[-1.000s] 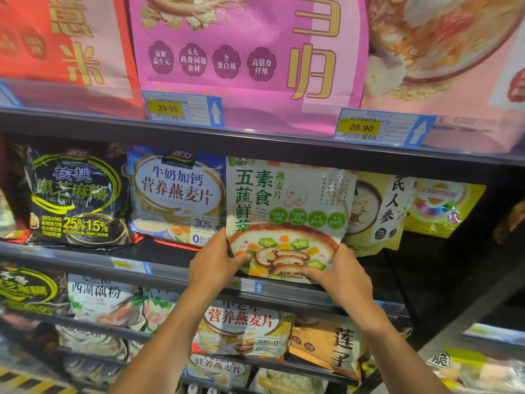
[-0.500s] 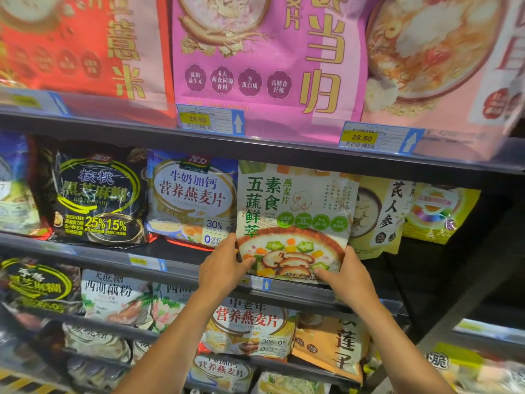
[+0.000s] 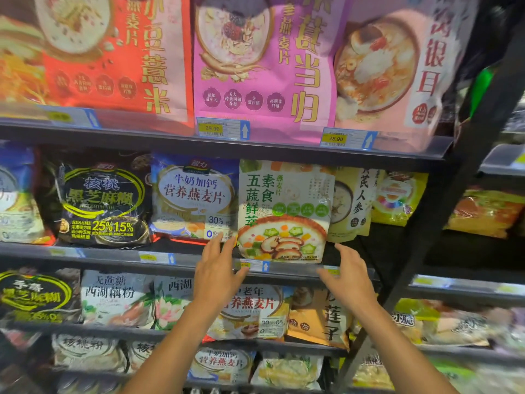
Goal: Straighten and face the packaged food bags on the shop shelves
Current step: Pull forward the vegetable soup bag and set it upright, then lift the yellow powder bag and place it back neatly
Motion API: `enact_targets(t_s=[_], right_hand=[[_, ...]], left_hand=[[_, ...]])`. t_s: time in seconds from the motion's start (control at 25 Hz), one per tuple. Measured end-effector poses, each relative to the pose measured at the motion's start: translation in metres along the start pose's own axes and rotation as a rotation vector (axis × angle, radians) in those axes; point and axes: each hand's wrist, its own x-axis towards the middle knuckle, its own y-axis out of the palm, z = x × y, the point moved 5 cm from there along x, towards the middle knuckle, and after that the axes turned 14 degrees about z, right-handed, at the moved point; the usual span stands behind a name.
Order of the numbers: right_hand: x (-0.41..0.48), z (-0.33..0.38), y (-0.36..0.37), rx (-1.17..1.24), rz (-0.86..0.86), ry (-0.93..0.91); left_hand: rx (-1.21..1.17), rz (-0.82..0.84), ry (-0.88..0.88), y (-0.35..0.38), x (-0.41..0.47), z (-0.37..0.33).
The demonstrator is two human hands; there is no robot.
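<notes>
White-and-green bag (image 3: 284, 206), printed with a bowl of mushrooms and diced vegetables, has no grip on it: the left hand (image 3: 218, 275) and right hand (image 3: 350, 281) hover just below its two lower corners, fingers spread and nearly straight, holding nothing. Whether the left fingertips brush anything cannot be told. The bag stands upright, front outward, its base at the edge of the shelf (image 3: 113, 255), just above a small price tag (image 3: 252, 265). This bag looks faced, so the step in hand seems to be letting go and checking it. The next move probably calls for shifting to a neighbour that sits further back. Touching the bag's left edge is a blue-and-white oat bag (image 3: 196, 197), and left of that a black sesame bag (image 3: 102, 200), both puffy, glossy pillow packs with creased film. Behind the bag's right edge a flat, matte yellow pouch (image 3: 353, 203) is partly hidden and set deeper in the shelf.
</notes>
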Motion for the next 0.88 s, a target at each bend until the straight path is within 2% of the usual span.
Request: enact_targets(t_s=[0.12,0.24,0.48,0.72,0.88], right_hand=[[-0.046,-0.002,0.002,-0.151,-0.067,-0.057],[-0.1,-0.014,0.004,-0.33,-0.162,-0.073],[-0.178,-0.076,-0.019,-0.313,-0.209,0.025],[-0.241,-0.171,-0.072,-0.273,-0.253,0.185],[-0.284,-0.258,-0.134,-0.256,-0.315,0.251]], left_hand=[[0.045,-0.023,0.094,0.009,-0.035,-0.007],[0.108,0.05,0.149,0.028,-0.069,-0.021],[0.103,0.148,0.321,0.062,-0.116,-0.083],[0.1,0.231,0.479,0.113,-0.14,-0.189],[0.084,0.249,0.593,0.156,-0.157,-0.302]])
